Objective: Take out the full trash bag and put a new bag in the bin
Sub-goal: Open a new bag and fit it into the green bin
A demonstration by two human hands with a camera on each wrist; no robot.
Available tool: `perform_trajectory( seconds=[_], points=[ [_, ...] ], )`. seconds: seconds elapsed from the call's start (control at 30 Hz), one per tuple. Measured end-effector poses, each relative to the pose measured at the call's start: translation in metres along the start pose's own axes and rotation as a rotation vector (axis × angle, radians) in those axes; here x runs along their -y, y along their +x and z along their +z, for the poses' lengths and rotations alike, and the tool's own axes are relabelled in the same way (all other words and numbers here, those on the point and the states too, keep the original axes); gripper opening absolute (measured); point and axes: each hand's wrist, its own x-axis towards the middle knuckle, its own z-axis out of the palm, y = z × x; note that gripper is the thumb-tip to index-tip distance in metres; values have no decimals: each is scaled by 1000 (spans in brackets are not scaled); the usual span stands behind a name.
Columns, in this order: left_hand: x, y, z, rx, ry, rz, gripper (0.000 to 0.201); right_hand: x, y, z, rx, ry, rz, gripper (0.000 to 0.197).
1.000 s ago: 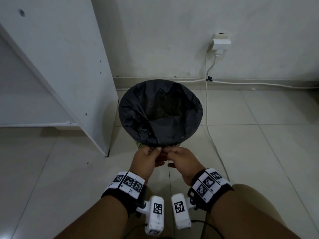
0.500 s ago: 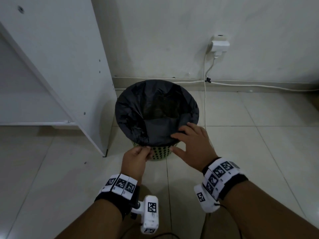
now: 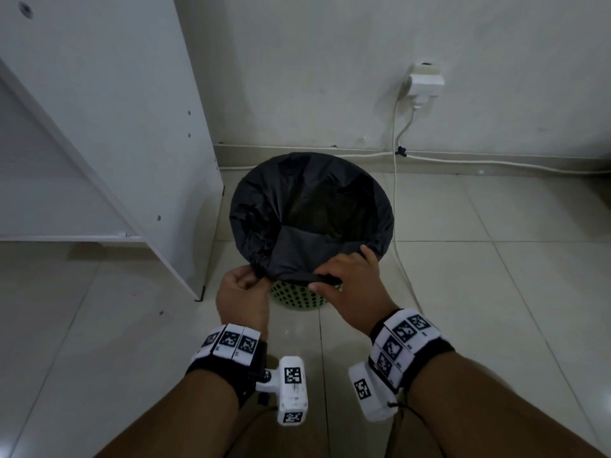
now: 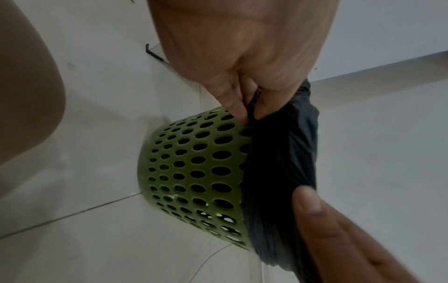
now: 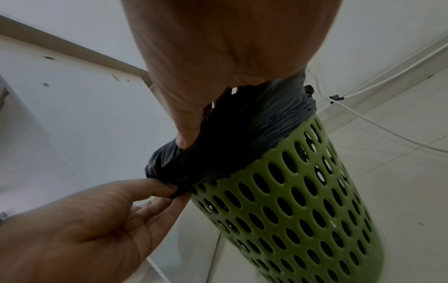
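Step in hand, as I judge it: fitting or freeing the bag's cuff at the near rim; can't tell from these frames whether this bag (image 3: 310, 223) is the full one coming out or the new one going in, since the dark inside hides any contents. The bin (image 3: 294, 295), green and perforated, stands on the floor tiles (image 3: 496, 292) at 12 o'clock from the person, just beside a white cabinet panel (image 3: 132, 127) at its 9 o'clock, with the black bag lining it and folded over the rim. Left hand (image 3: 243, 292) at the bin's 7 o'clock: grip closed, thumb and fingers pinching the gathered bag edge. Right hand (image 3: 350, 285) at 5 o'clock: fingers draped over the rim on top of the bag, thumb under the cuff, so a loose clasp on the fold rather than a tight pinch. Next move, if removal: peel the cuff up off the rim all round, gather the mouth, lift straight up while the bin stays down; thin film, so pull evenly or it may tear on the rim. Head view alone shows the bag's open mouth, a wall socket (image 3: 426, 81) and a white cable (image 3: 396, 193) running past the bin at 3 o'clock. Left wrist view shows the pinch itself, fingers (image 4: 236, 107) nipping the film against the bin wall (image 4: 194, 172). Right wrist view shows the thumb (image 5: 185, 132) pressed into the bag and the cuff's bunched hem.
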Motion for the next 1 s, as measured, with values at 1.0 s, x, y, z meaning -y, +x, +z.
perform_trajectory(
  seconds=[1.0],
  points=[
    [-17, -16, 31, 108, -132, 7, 30, 10, 9, 11, 10, -38, 87, 23]
  ],
)
